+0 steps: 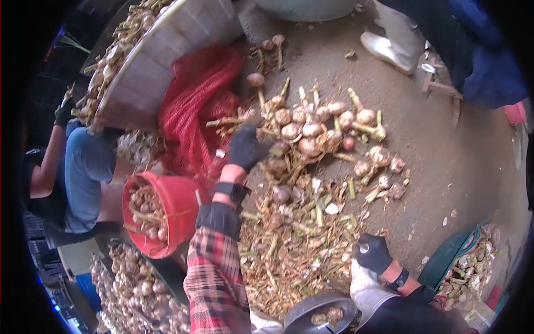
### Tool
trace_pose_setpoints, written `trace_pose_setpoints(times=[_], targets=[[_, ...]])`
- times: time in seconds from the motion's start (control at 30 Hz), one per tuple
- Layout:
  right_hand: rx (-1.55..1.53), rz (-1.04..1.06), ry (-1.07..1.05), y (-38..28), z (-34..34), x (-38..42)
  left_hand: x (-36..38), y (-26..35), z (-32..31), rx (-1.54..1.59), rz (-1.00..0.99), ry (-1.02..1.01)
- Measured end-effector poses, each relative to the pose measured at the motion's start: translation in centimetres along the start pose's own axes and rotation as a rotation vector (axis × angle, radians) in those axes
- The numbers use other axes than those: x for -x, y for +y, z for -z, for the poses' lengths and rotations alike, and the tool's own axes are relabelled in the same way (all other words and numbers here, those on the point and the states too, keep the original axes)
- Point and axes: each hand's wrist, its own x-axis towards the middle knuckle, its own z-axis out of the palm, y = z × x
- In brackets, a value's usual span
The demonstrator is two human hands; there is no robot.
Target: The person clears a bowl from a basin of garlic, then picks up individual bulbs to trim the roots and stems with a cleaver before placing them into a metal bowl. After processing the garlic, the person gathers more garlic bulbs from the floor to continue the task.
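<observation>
The left hand (246, 146), in a black glove, reaches up to the middle of the frame and rests on the near edge of the garlic pile (322, 131). Its fingers curl down among the bulbs, but whether they grip one cannot be told. A black band sits at the wrist, above a red plaid sleeve (214, 278). The right hand (371, 252), also black-gloved, is low at the lower right, closed loosely as a fist over the trimmings; what it holds, if anything, is hidden.

The garlic pile lies on the bare ground in the upper middle, bulbs with cut stalks, spreading to the right. Below it, between the two hands, is a litter of stems and husks (289, 245). No writing or label can be read anywhere.

At bottom centre a dark bowl (320, 314) holds a few bulbs. A red bucket (167, 214) at left centre, tipped toward the camera, holds stalked garlic. A red mesh sack (194, 106) lies bunched between the bucket and the pile. A pale tub (167, 50) heaped with garlic tilts at upper left, where another person in a blue top (83, 172) crouches. A white boot (389, 50) stands at the top right. A green tray (450, 256) with scraps sits at the lower right.
</observation>
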Motion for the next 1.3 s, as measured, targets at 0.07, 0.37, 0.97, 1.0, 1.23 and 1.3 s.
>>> trace_pose_setpoints(times=[0.07,0.37,0.97,1.0,1.23,1.3], targets=[[0.006,0.010,0.013,-0.1,0.5,-0.2,-3.9,-4.5,-3.0,-0.224,0.045,0.073],[-0.060,-0.058,0.039,-1.0,0.7,-1.8,3.6,-2.7,-3.1,0.027,0.104,-0.175],[-0.180,0.472,-0.189,-15.7,-1.0,-28.6,4.9,0.4,1.2,0.264,0.212,0.503],[-0.102,0.382,-0.132,-15.6,-0.7,-30.6,2.7,-2.3,1.8,0.206,0.181,0.670],[0.147,-0.062,0.182,-12.0,-4.4,-47.2,-3.5,-14.9,-0.2,-0.220,0.394,0.514],[0.239,-0.098,0.267,-12.2,-6.2,-52.3,-3.0,-16.3,-1.8,-0.473,0.379,0.295]])
